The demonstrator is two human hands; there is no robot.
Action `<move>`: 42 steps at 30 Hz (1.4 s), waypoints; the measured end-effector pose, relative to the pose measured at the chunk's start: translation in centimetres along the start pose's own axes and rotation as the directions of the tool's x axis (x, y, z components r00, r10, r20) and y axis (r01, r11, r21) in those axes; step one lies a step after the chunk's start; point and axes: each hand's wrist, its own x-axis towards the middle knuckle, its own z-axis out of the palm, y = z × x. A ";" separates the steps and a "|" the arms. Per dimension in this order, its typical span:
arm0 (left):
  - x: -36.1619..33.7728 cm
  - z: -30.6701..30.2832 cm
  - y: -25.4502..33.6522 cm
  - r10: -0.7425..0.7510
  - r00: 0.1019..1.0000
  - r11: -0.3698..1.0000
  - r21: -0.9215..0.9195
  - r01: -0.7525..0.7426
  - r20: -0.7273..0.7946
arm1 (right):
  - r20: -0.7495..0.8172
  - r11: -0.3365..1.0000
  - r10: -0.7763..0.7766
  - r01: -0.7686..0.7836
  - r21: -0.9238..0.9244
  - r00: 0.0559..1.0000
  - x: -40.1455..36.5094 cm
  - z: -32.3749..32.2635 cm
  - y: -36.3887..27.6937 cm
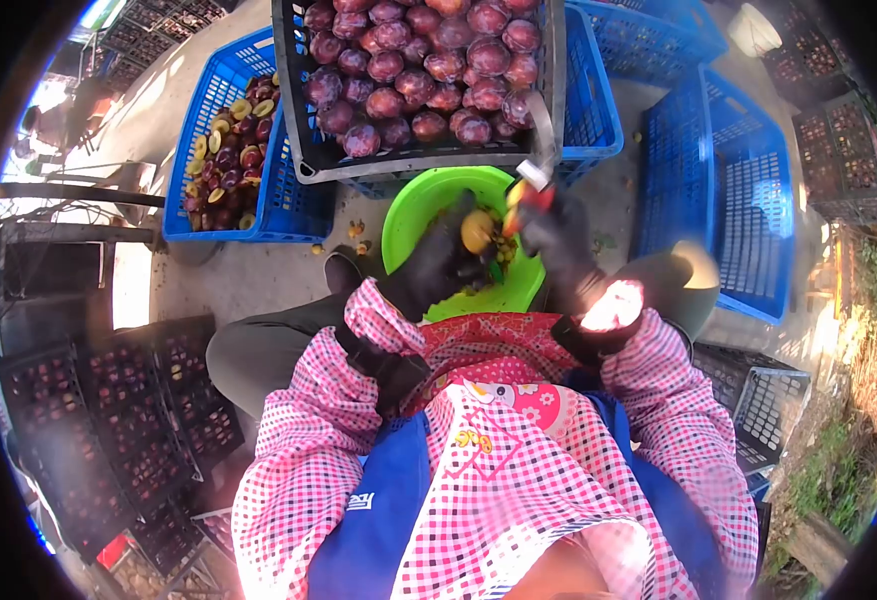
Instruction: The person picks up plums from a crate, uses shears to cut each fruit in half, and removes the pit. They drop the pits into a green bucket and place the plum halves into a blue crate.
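Note:
My left hand [436, 262], in a dark glove, is closed on a cut plum half [476, 231] with its yellow flesh facing up. To its right my right hand [558, 235], also gloved, is closed round the handle of a small tool [533, 176]; a red and yellow piece shows beside the fingers. Both hands are over a bright green basin [403, 215], which holds small yellowish bits and something green. Just beyond the basin stands a black crate [308, 165] full of whole dark red plums [428, 124].
At the left, a blue crate [288, 205] holds halved plums [226, 165]. More blue crates [748, 190] stand at the right. Dark crates of fruit [128, 420] lie at the lower left. Fruit scraps dot the floor by the basin. My knees flank the basin.

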 end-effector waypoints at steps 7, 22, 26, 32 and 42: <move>0.9 -0.4 -0.5 0.682 0.716 -0.171 0.984 -0.046 0.152 | 0.070 0.905 0.128 -0.146 0.400 0.989 0.4 -2.7 1.1; 2.0 3.6 -2.0 0.304 0.793 0.935 0.323 -0.144 -0.527 | -0.086 0.940 -0.238 0.207 -0.271 0.967 0.9 -2.0 -2.9; 2.2 3.5 -2.2 0.321 0.788 0.936 0.300 -0.182 -0.525 | -0.132 0.926 -0.348 0.317 -0.206 0.928 1.2 -1.5 -1.1; 2.0 3.4 -1.6 0.336 0.779 0.912 0.389 -0.129 -0.530 | 0.148 0.832 -0.268 0.306 -0.462 0.952 1.2 -1.4 -1.9; 1.7 2.6 -0.8 0.460 0.686 0.823 0.560 -0.092 -0.564 | 0.170 0.866 -0.231 0.282 -0.412 0.958 1.4 -3.3 -0.7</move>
